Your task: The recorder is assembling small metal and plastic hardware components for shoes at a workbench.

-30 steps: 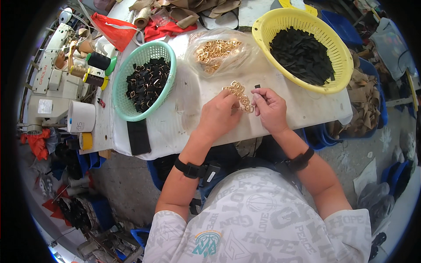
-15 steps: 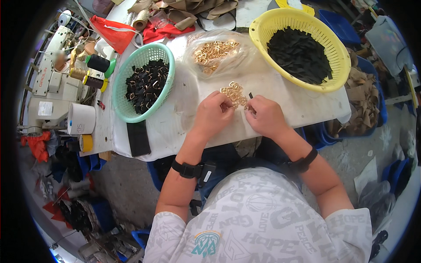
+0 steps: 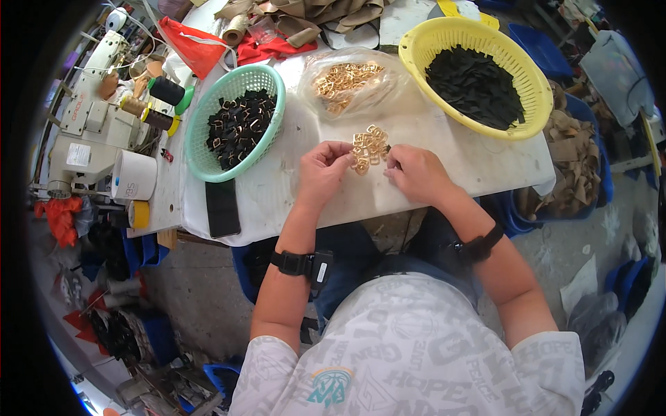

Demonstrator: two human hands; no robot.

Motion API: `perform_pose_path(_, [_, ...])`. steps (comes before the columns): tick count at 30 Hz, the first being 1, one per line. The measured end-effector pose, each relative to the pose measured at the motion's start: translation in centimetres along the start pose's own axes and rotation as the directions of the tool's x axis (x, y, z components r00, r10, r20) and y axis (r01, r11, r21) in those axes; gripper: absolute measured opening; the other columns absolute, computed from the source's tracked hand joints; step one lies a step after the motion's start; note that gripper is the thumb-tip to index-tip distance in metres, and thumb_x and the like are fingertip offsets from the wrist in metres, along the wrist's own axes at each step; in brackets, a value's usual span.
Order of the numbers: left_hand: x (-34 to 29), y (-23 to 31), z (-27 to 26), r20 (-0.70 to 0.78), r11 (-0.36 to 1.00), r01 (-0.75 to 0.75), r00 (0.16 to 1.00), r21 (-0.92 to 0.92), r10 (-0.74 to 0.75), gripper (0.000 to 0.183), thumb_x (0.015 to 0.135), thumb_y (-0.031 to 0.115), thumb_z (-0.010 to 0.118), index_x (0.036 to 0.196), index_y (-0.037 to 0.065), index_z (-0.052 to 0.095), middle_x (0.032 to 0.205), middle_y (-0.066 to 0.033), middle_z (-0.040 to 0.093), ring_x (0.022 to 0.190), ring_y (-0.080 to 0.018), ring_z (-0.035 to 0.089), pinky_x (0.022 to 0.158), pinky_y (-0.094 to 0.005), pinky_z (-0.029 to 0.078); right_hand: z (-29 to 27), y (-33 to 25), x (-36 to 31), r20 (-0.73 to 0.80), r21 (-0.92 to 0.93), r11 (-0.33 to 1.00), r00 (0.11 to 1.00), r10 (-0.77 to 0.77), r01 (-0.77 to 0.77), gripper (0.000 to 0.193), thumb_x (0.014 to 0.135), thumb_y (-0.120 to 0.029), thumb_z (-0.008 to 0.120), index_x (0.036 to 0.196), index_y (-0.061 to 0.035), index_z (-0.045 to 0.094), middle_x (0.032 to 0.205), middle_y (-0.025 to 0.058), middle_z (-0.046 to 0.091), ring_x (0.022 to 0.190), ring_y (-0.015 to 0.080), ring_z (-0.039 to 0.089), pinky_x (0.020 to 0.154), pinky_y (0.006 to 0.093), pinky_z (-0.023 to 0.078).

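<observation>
A small heap of gold metal buckles lies on the white tabletop between my hands. At its left edge my left hand has thumb and forefinger drawn together; whatever they pinch cannot be made out. My right hand is closed just right of the heap, and the dark end of a short black fabric strip shows at its fingertips. Beyond the heap, a clear plastic bag holds more gold buckles. The green basket on the left contains black strips fitted with gold buckles. Plain black strips fill the yellow basket at right.
A black phone lies near the table's front left edge. Left of it stand a sewing machine, thread spools and a white cylinder. Brown fabric pieces are heaped at the back; more fill a blue bin at right.
My left hand has drawn back slightly left from the buckles, uncovering more of the heap. The right hand stays close to it. The whole view has shifted slightly.
</observation>
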State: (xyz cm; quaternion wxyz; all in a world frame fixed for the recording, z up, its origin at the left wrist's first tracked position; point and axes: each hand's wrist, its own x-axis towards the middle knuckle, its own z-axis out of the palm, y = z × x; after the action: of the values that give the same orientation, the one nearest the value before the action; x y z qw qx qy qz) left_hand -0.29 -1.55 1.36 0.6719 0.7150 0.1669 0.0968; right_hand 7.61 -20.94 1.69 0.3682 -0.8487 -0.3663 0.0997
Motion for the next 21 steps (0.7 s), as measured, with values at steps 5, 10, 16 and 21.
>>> perform_pose_path(5, [0.7,-1.2,-0.9,-0.072,0.992,-0.105,0.991,0.07,0.11,0.014,0.085,0.003,0.065,0.097,-0.002,0.068,0.075,0.002,0.063,0.057,-0.0009,0.048,0.05,-0.0166,0.036,1.3,0.6,0.8,-0.181,0.01,0.993,0.977,-0.111,0.114,0.012,0.08,-0.013,0.068,0.082,-0.0041,0.06,0.081,0.0139,0.063,0.075,0.0335,0.063,0.067,0.0423,0.048])
perform_pose_path(10, [-0.1,-1.2,0.0,-0.096,0.992,-0.11,0.989,0.059,0.115,0.012,0.084,0.002,0.066,0.095,-0.003,0.068,0.075,-0.0014,0.066,0.06,-0.0026,0.054,0.052,-0.0174,0.041,1.8,1.1,0.1,-0.389,0.249,0.957,0.92,-0.044,0.151,0.008,0.08,-0.006,0.065,0.088,-0.0029,0.063,0.078,0.0127,0.061,0.067,0.0303,0.061,0.06,0.0364,0.048])
perform_pose_path(16, [-0.8,-1.1,1.4,-0.079,0.983,-0.089,0.994,-0.158,0.077,0.011,0.084,0.001,0.066,0.094,-0.002,0.067,0.073,-0.0024,0.065,0.057,-0.0027,0.052,0.048,-0.0168,0.038,2.8,-0.2,0.3,-0.461,0.1,0.938,0.851,-0.252,0.332,0.016,0.076,-0.002,0.066,0.091,-0.003,0.063,0.085,0.0114,0.062,0.069,0.0297,0.061,0.06,0.036,0.05])
perform_pose_path(21, [-1.1,-1.4,1.3,-0.034,0.976,-0.061,0.998,-0.207,0.055,0.01,0.083,0.0,0.066,0.093,-0.001,0.067,0.072,-0.002,0.064,0.055,-0.0026,0.05,0.047,-0.0159,0.036,3.0,-0.4,0.2,-0.438,-0.002,0.943,0.848,-0.3,0.332,0.027,0.072,-0.002,0.069,0.098,-0.0041,0.064,0.094,0.0114,0.063,0.084,0.0304,0.062,0.07,0.0385,0.052])
